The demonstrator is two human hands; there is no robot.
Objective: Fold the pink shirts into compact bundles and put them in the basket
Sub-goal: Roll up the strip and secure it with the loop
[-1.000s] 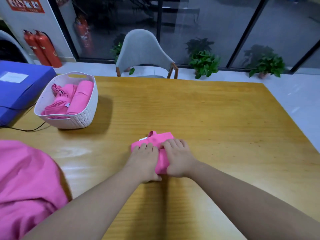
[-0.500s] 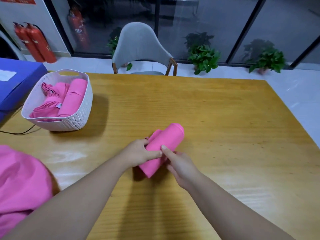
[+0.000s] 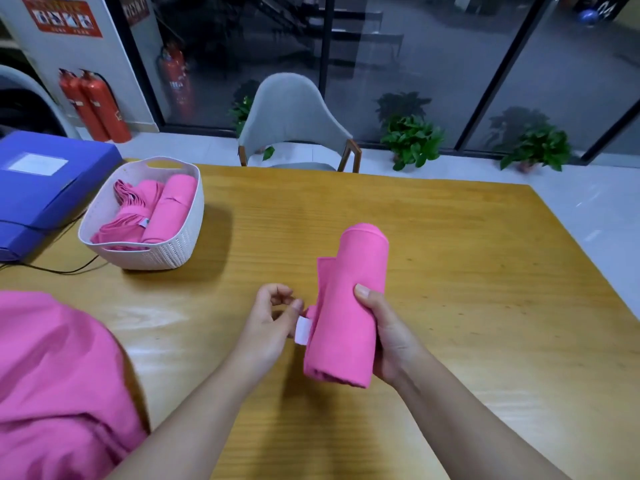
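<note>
1. Pink rolled shirt (image 3: 349, 306) is being held above the desk (image 3: 450, 258), nearer its front edge; the right hand (image 3: 388, 336) is wrapping it, thumb lying across the cloth.
2. Beside it, the left hand (image 3: 268, 322) is curling its fingers, thumb meeting the white tag (image 3: 303, 330) at the roll's side; whether it is pinching the tag cannot be told.
3. Near the desk's far-left corner, the basket (image 3: 162, 251) is already holding pink bundles (image 3: 154, 209).
4. At the front-left edge, an unfolded pink pile (image 3: 59, 386) is waiting.
5. Judged advice: keeping the right grip firm while tucking tag and loose flap inward should be stopping the roll from unwinding before the carry to the basket.
6. Writing: the tag is showing nothing legible; the red wall sign (image 3: 60, 16) is too blurred to read.
</note>
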